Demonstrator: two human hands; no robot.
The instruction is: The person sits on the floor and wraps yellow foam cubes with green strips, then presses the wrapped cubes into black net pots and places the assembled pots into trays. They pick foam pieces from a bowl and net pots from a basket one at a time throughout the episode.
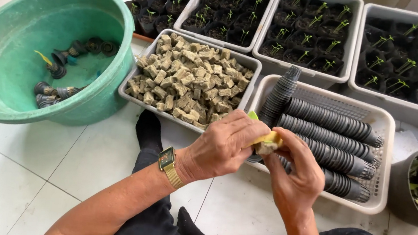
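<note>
I see left hand (pixel 227 144) and right hand (pixel 294 169) pinching one small tan-yellow fibrous cube (pixel 269 142) between fingertips | cube sits just over near-left rim of white slotted plastic basket (pixel 386 132) | both hands equally close | cube long axis unclear

Soft, even daylight fills the scene, bright without harsh glare. The white tiled floor (pixel 0 183) shows only a mild sheen toward 9 o'clock. Shadows are faint and short, pooling under the green basin (pixel 45 53). Focus is sharp throughout, with slight wide-angle bending of the trays toward 1 o'clock.
</note>
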